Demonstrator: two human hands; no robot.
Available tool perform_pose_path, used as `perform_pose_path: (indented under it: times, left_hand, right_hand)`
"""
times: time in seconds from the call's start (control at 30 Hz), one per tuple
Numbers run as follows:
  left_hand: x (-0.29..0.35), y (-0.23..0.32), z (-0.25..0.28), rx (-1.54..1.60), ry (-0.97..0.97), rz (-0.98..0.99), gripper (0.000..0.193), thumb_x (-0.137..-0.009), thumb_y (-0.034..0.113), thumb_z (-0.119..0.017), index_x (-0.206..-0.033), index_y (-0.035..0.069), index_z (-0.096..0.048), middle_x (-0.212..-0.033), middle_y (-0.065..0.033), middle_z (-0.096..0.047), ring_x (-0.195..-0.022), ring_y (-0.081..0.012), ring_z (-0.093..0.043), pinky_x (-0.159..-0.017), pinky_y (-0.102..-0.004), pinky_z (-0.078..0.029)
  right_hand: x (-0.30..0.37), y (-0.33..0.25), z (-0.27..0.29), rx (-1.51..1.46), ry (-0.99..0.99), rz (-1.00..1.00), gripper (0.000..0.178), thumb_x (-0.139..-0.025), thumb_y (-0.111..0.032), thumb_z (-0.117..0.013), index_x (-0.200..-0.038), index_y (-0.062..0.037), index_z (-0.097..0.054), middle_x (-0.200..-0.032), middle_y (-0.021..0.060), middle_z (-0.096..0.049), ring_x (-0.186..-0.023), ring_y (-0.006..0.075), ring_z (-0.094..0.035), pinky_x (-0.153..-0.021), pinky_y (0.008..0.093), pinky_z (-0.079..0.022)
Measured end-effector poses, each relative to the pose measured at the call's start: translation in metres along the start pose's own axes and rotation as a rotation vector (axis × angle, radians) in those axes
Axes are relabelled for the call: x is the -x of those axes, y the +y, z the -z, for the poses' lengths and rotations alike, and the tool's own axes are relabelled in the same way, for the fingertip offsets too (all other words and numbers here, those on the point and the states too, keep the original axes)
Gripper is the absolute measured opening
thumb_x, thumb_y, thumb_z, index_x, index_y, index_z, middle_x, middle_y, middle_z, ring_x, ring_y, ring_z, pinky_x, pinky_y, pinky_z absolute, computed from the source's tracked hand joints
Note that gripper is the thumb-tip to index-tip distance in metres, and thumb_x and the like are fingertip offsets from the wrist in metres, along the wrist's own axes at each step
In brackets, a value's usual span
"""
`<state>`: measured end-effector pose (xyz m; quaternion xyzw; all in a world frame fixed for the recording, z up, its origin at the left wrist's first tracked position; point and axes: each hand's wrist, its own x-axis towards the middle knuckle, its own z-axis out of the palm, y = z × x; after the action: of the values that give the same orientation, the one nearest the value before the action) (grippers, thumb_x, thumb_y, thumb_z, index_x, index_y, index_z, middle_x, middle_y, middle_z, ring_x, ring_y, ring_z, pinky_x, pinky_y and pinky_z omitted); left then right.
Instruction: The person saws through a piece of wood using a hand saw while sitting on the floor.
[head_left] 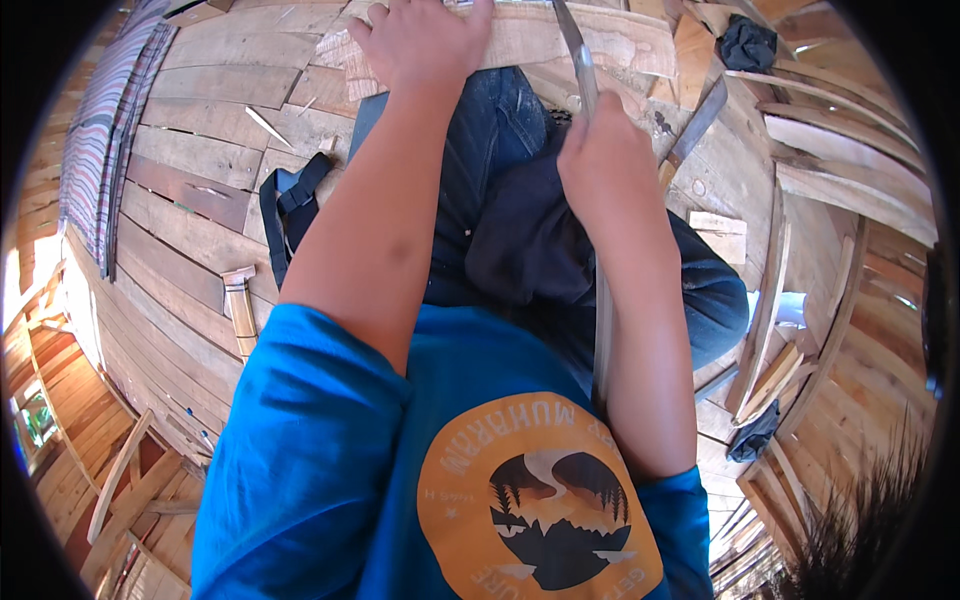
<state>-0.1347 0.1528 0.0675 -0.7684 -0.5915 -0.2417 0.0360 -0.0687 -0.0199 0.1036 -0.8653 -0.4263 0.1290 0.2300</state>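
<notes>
A pale wooden board point(570, 38) with visible grain lies crosswise at the top, beyond my legs. My left hand point(425, 45) is on its left part, holding it with the thumb apart from the fingers; some fingertips are cut off by the upper edge. In my right hand point(610, 140) is a knife point(580, 55), its narrow blade pointing up and away, close to the board. A long thin handle seems to run back under my right forearm. Dark cloth point(530, 230) lies in my lap over the jeans.
A machete point(695, 130) lies on the plank floor point(190, 140) to the right. A black strap point(290, 200) and a wood sliver point(268, 127) are left of my legs. Striped fabric point(110, 130) hangs farther left. Curved timbers point(845, 180), offcuts and black plastic point(746, 45) sit at right.
</notes>
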Motion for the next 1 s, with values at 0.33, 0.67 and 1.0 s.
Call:
perform_pose_path:
  times: [0.33,0.67,1.0]
  left_hand:
    - [-0.002,-0.002,0.004,-0.01,-0.093,0.03,0.063,-0.085,0.059,-0.055,-0.098,-0.001,-0.073,-0.104,-0.0225,-0.07,-0.107,-0.0342,-0.063,-0.104,-0.0478,-0.036]
    - [0.002,0.0,-0.001,0.027,-0.025,-0.004,0.064,-0.085,0.059,-0.055,-0.094,-0.002,-0.074,-0.096,-0.0248,-0.07,-0.102,-0.0352,-0.065,-0.105,-0.0473,-0.036]
    - [-0.001,-0.003,0.004,0.05,-0.088,0.03,0.065,-0.085,0.06,-0.055,-0.091,-0.002,-0.073,-0.097,-0.0247,-0.07,-0.1,-0.0353,-0.065,-0.107,-0.0479,-0.035]
  right_hand:
    - [0.018,0.0,0.003,-0.055,-0.024,-0.055,0.021,-0.094,-0.016,-0.053,-0.102,0.0029,-0.051,-0.083,0.0341,-0.064,-0.085,0.0521,-0.062,-0.079,0.0581,-0.049]
    - [0.019,0.002,0.004,-0.073,-0.034,-0.051,0.02,-0.094,-0.014,-0.052,-0.103,0.0031,-0.05,-0.084,0.0328,-0.065,-0.086,0.0515,-0.064,-0.08,0.0562,-0.051]
    - [0.024,0.002,0.005,-0.134,-0.006,-0.03,0.018,-0.094,-0.013,-0.052,-0.102,0.003,-0.049,-0.084,0.0322,-0.065,-0.085,0.0516,-0.063,-0.079,0.0557,-0.051]
